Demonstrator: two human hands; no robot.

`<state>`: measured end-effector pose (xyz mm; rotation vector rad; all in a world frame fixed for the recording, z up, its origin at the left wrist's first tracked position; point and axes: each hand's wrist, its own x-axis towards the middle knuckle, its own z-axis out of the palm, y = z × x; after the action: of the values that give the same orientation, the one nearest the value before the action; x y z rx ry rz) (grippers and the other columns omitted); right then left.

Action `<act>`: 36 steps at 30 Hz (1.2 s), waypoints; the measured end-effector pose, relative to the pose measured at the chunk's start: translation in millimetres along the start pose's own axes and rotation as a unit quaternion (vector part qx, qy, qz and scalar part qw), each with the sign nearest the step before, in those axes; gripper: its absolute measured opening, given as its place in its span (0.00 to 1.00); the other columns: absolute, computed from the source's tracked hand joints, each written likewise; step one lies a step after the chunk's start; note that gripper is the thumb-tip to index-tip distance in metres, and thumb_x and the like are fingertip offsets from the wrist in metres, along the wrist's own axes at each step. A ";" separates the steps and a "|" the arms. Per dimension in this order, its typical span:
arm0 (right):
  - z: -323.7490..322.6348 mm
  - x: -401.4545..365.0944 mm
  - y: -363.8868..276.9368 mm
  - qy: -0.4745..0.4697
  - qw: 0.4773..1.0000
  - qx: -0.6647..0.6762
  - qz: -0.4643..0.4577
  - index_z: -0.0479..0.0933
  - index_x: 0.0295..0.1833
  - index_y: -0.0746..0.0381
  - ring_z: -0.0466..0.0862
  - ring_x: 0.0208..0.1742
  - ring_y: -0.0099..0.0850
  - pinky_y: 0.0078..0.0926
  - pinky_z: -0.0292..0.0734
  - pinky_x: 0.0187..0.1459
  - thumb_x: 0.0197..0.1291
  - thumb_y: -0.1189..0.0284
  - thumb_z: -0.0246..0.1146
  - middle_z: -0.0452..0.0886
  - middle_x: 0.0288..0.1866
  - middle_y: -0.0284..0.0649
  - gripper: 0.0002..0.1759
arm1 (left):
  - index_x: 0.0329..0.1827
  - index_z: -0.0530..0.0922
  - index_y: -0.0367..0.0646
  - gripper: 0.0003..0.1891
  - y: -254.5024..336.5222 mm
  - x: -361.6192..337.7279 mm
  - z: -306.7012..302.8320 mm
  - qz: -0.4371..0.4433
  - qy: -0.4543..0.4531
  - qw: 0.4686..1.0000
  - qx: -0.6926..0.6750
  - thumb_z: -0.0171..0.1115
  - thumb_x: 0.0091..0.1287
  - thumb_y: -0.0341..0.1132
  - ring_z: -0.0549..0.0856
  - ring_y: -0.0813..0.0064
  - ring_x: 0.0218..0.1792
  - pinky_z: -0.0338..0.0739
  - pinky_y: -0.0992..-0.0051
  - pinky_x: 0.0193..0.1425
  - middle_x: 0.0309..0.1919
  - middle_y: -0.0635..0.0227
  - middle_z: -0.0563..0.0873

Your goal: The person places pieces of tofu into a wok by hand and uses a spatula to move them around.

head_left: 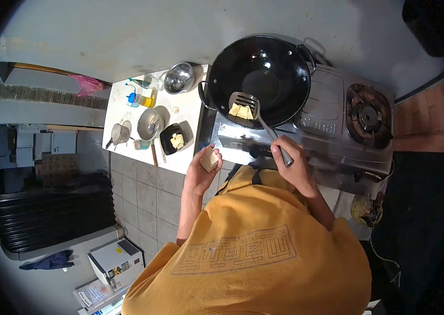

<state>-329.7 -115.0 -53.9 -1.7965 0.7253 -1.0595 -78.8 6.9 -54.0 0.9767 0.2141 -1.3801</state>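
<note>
The yellow shirt [253, 252] fills the foreground. Beyond it the right hand [291, 157] is closed around the end of a slotted spatula [244, 100], a grip that probably keeps the fingers back from the black wok [264, 63] on the stove [332, 118]. The blade rests on the wok's near wall with pale slices [242, 111] lying on it. The left hand [203, 168] curls around a pale block [210, 159] over the edge of the white worktop [182, 160], near a black bowl [173, 139] of similar pieces and well short of the wok.
</note>
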 end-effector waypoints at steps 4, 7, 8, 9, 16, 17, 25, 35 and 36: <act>3.7 -7.8 -0.9 0.008 1.000 -0.024 0.005 0.74 0.38 0.67 0.79 0.32 0.45 0.33 0.73 0.36 0.66 0.76 0.58 0.76 0.31 0.46 0.05 | 0.57 0.73 0.36 0.15 14.3 13.7 -4.2 -0.031 -0.055 0.998 0.027 0.54 0.73 0.36 0.82 0.67 0.48 0.80 0.68 0.55 0.45 0.60 0.82; 10.1 -10.9 -2.1 0.026 0.999 -0.026 0.012 0.74 0.38 0.67 0.78 0.31 0.42 0.31 0.72 0.36 0.67 0.75 0.58 0.76 0.30 0.45 0.06 | 0.58 0.73 0.35 0.15 22.7 17.1 2.0 -0.031 -0.080 0.995 0.043 0.53 0.74 0.35 0.82 0.66 0.49 0.81 0.67 0.55 0.46 0.60 0.81; 13.1 -12.3 -4.6 0.033 0.999 -0.026 0.035 0.74 0.38 0.67 0.77 0.30 0.38 0.30 0.72 0.36 0.68 0.74 0.58 0.76 0.30 0.44 0.07 | 0.58 0.73 0.35 0.15 25.2 15.7 3.3 -0.025 -0.082 0.995 0.050 0.53 0.74 0.34 0.82 0.66 0.49 0.81 0.67 0.55 0.46 0.60 0.81; 15.5 -13.5 -5.6 0.039 0.997 -0.025 0.057 0.73 0.38 0.67 0.75 0.30 0.35 0.28 0.71 0.36 0.69 0.73 0.58 0.75 0.29 0.43 0.08 | 0.58 0.73 0.35 0.15 26.0 14.0 3.2 -0.021 -0.086 0.995 0.036 0.53 0.74 0.34 0.83 0.66 0.48 0.81 0.67 0.55 0.46 0.60 0.81; 34.4 -20.3 -3.7 0.048 0.994 -0.007 0.098 0.73 0.37 0.66 0.72 0.30 0.24 0.24 0.69 0.35 0.70 0.70 0.57 0.72 0.27 0.37 0.10 | 0.57 0.73 0.34 0.15 22.5 14.4 -37.5 -0.048 -0.113 0.992 -0.001 0.54 0.73 0.35 0.82 0.65 0.48 0.81 0.67 0.55 0.46 0.58 0.81; 34.8 -21.9 -2.1 0.051 0.991 -0.003 0.120 0.73 0.37 0.66 0.72 0.30 0.23 0.24 0.69 0.35 0.70 0.69 0.57 0.71 0.26 0.36 0.11 | 0.57 0.73 0.34 0.15 20.5 14.7 -44.5 -0.044 -0.112 0.993 0.007 0.54 0.73 0.35 0.82 0.66 0.48 0.81 0.68 0.55 0.46 0.58 0.81; 32.6 -25.5 -4.8 0.052 0.990 -0.034 0.129 0.72 0.37 0.66 0.69 0.29 0.20 0.21 0.66 0.33 0.71 0.68 0.55 0.69 0.24 0.33 0.12 | 0.56 0.74 0.33 0.16 11.4 3.3 -84.2 -0.038 -0.084 0.996 -0.019 0.56 0.72 0.35 0.83 0.66 0.47 0.80 0.69 0.55 0.46 0.57 0.82; 26.1 -19.8 -15.3 0.030 0.991 -0.083 0.102 0.72 0.36 0.66 0.70 0.28 0.21 0.22 0.67 0.33 0.71 0.70 0.55 0.69 0.24 0.34 0.11 | 0.56 0.75 0.35 0.15 19.4 0.4 -98.0 -0.038 -0.081 0.996 -0.011 0.56 0.72 0.36 0.83 0.68 0.47 0.80 0.70 0.54 0.46 0.58 0.83; 28.1 -20.3 -16.4 0.033 0.991 -0.088 0.097 0.72 0.36 0.65 0.70 0.28 0.21 0.23 0.67 0.33 0.71 0.71 0.55 0.69 0.24 0.35 0.10 | 0.56 0.75 0.34 0.15 20.3 0.8 -95.8 -0.038 -0.083 0.996 -0.011 0.56 0.72 0.36 0.83 0.68 0.47 0.80 0.70 0.54 0.45 0.58 0.83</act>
<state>-313.5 -80.3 -52.6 -1.8018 1.0399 -0.9516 -22.2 69.4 -103.7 0.8393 0.1426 -1.5173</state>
